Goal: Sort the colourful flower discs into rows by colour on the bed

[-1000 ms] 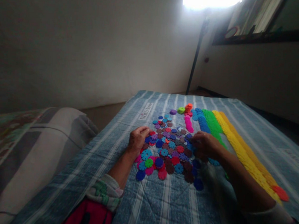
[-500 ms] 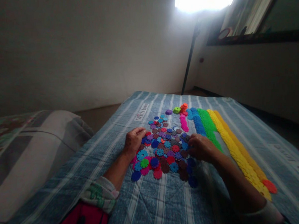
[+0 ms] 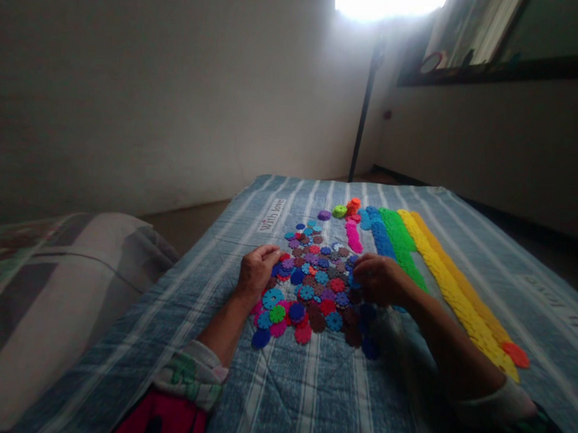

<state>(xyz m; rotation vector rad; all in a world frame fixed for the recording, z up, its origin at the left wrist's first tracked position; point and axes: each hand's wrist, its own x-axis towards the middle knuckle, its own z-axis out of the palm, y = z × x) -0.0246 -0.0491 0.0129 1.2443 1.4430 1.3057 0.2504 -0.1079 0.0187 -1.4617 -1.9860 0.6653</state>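
Note:
Many flat, notched plastic discs (image 3: 321,277) in blue, purple, brown, red and pink lie in a loose, overlapping spread on a striped cloth. At its left edge is my left hand (image 3: 257,270), thumb and fingers pinched together; whatever they hold is too small to make out. My right hand (image 3: 382,279) is over the right side of the spread, its fingers curled down among the discs, fingertips partly hidden. A bit of blue disc (image 3: 399,308) shows beneath that hand. A light green disc (image 3: 277,314) lies near the front left of the spread.
To the right run long rows of overlapping discs: blue (image 3: 383,239), green (image 3: 403,248), yellow (image 3: 452,293) and orange (image 3: 460,274). A short pink row (image 3: 353,236) and small orange (image 3: 354,206), lime (image 3: 339,211) and purple (image 3: 324,216) piles sit behind. A lit lamp (image 3: 392,3) stands beyond.
My right hand has shifted slightly left over the discs, and a bit of blue disc now shows under it. My left hand stays nearly in place. The whole view has moved slightly.

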